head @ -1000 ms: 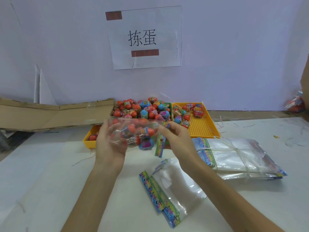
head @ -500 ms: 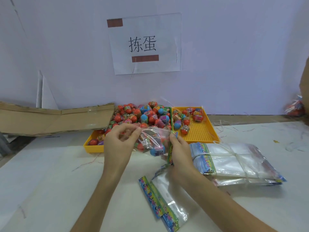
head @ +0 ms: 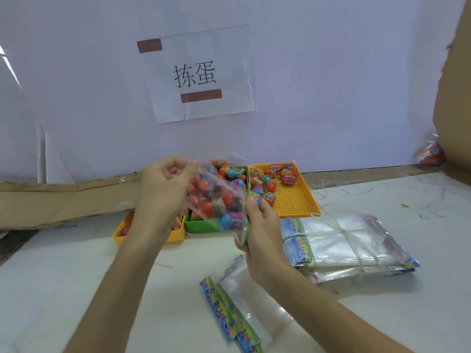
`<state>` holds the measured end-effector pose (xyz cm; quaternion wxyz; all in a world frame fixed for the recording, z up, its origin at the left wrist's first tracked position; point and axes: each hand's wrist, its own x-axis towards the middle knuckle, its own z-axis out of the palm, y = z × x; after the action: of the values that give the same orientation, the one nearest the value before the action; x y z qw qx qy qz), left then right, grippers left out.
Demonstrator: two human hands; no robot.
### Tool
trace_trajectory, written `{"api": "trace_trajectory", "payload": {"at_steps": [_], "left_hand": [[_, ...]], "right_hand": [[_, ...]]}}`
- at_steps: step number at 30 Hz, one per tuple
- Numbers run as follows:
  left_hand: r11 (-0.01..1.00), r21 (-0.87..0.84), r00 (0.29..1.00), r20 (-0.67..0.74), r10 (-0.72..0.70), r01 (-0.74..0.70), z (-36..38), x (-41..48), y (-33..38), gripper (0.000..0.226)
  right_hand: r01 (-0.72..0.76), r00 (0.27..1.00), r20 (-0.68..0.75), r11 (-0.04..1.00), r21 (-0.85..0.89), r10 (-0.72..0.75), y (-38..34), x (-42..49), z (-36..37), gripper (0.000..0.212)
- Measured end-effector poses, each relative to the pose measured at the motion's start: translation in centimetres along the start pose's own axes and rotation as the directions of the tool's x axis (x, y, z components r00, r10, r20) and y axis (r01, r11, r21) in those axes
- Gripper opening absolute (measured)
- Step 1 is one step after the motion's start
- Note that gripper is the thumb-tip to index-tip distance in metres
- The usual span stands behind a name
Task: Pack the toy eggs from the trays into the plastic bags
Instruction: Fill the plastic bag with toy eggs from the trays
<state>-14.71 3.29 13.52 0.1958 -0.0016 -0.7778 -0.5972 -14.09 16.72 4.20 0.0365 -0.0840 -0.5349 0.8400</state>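
Filled bag (head: pixel 216 202) of toy eggs, held above the trays (head: pixel 295 200), pinched at one end by left hand (head: pixel 165 184), gripped at the printed end by right hand (head: pixel 260 225). Risk: eggs spilling if either grip slackens before sealing.

White bench (head: pixel 76 289) w/ scuffs and thin stray threads, esp. far right. Far centre: three trays side by side, touching – yellow tray (head: pixel 150 236) left, green tray (head: pixel 204 225) mid, perforated yellow tray (head: pixel 293 202) right, all w/ toy eggs (head: pixel 267 179) inside. Right of centre: tied stack of clear plastic bags (head: pixel 344 240), colourful header strips on its left edge, just near of the right tray. Near centre: a few loose bags (head: pixel 242 309) lying flat. Far left: flattened cardboard (head: pixel 63 197) along the wall. Far right: small filled bag (head: pixel 430 151), blurry.
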Motion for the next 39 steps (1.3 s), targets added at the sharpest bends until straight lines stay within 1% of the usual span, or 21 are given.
{"api": "trace_trajectory", "payload": {"at_steps": [5,7,10,12,14,15,17,19,20,22,23,25,27,29,31,32,33,35,36,37,39], "left_hand": [[1.0,-0.013,1.0,-0.031,-0.002,0.002,-0.4,-0.1,0.0,0.026],[1.0,-0.002,1.0,-0.004,-0.011,0.011,-0.4,-0.1,0.0,0.025],[0.999,-0.02,0.999,0.022,-0.026,0.027,0.1,-0.1,0.2,0.025],[0.995,-0.09,0.999,0.014,-0.043,0.044,-0.2,0.2,0.3,0.03],[0.997,-0.075,1.0,0.024,-0.019,0.021,-0.7,0.4,0.3,0.029],[0.999,-0.038,0.999,0.039,0.007,-0.006,-1.0,0.3,0.4,0.026],[0.998,0.011,0.994,0.091,0.054,-0.055,-1.5,0.1,0.7,0.022],[0.995,0.059,0.986,0.153,0.073,-0.083,-2.0,0.0,1.2,0.02],[0.989,0.107,0.981,0.179,0.079,-0.099,-2.3,-0.1,1.5,0.019],[0.963,0.222,0.966,0.24,0.101,-0.155,-2.6,0.0,1.8,0.019],[0.947,0.265,0.954,0.281,0.107,-0.184,-2.8,0.0,1.8,0.02],[0.935,0.278,0.927,0.356,0.114,-0.222,-2.8,-0.1,2.0,0.018],[0.944,0.236,0.913,0.387,0.129,-0.233,-2.8,-0.1,1.9,0.021],[0.961,0.162,0.933,0.32,0.163,-0.223,-2.8,0.0,1.4,0.033],[0.981,-0.082,0.973,0.135,0.186,-0.176,-2.5,-0.1,0.2,0.043],[0.962,-0.223,0.983,0.055,0.173,-0.157,-2.3,-0.3,-0.6,0.046],[0.931,-0.339,0.988,0.023,0.152,-0.135,-2.0,-0.7,-1.5,0.05],[0.88,-0.473,0.991,0.085,0.103,-0.051,-1.2,-1.9,-3.7,0.054],[0.866,-0.5,0.988,0.134,0.072,0.005,-0.8,-2.5,-4.8,0.055],[0.872,-0.488,0.984,0.171,0.055,0.036,-0.5,-3.1,-5.8,0.055],[0.916,-0.4,0.981,0.182,0.068,0.011,0.1,-3.8,-7.1,0.04]], "right_hand": [[-0.072,0.997,0.025,0.995,0.076,0.07,0.1,-0.4,0.3,0.031],[-0.098,0.995,0.028,0.99,0.099,0.095,0.1,-0.5,0.2,0.029],[-0.173,0.985,0.042,0.981,0.089,0.169,0.5,-0.7,0.2,0.024],[-0.164,0.985,0.053,0.986,0.034,0.162,0.6,-0.7,0.3,0.02],[-0.074,0.996,0.05,0.993,-0.087,0.078,0.3,-0.4,0.2,0.01],[-0.005,0.999,0.046,0.987,-0.163,0.013,0.0,-0.4,0.0,0.013],[0.19,0.981,0.079,0.95,-0.246,-0.176,-0.9,-0.2,-0.4,0.035],[0.381,0.918,0.21,0.894,-0.235,-0.336,-2.1,-0.1,-0.8,0.049],[0.435,0.882,0.3,0.872,-0.226,-0.362,-2.7,0.0,-0.9,0.052],[0.457,0.837,0.436,0.86,-0.227,-0.331,-3.5,0.1,-1.1,0.051],[0.463,0.821,0.479,0.853,-0.242,-0.31,-3.8,0.1,-1.2,0.046],[0.49,0.792,0.529,0.835,-0.251,-0.305,-3.9,0.1,-1.3,0.024],[0.505,0.775,0.534,0.839,-0.201,-0.339,-3.7,0.0,-1.2,0.007],[0.51,0.776,0.507,0.846,-0.157,-0.375,-3.7,-0.1,-1.2,0.008],[0.489,0.786,0.479,0.867,-0.097,-0.39,-3.9,0.1,-1.4,0.011],[0.468,0.798,0.462,0.881,-0.069,-0.388,-4.1,0.2,-1.6,0.011],[0.441,0.814,0.441,0.897,-0.046,-0.377,-4.3,0.3,-1.7,0.01],[0.375,0.845,0.407,0.927,0.013,-0.348,-4.6,0.5,-2.0,0.008],[0.343,0.856,0.398,0.938,0.041,-0.33,-4.7,0.6,-2.1,0.007],[0.316,0.865,0.391,0.947,0.059,-0.314,-4.8,0.7,-2.2,0.006],[0.291,0.881,0.375,0.955,0.057,-0.29,-4.7,0.8,-2.2,0.009]]}}
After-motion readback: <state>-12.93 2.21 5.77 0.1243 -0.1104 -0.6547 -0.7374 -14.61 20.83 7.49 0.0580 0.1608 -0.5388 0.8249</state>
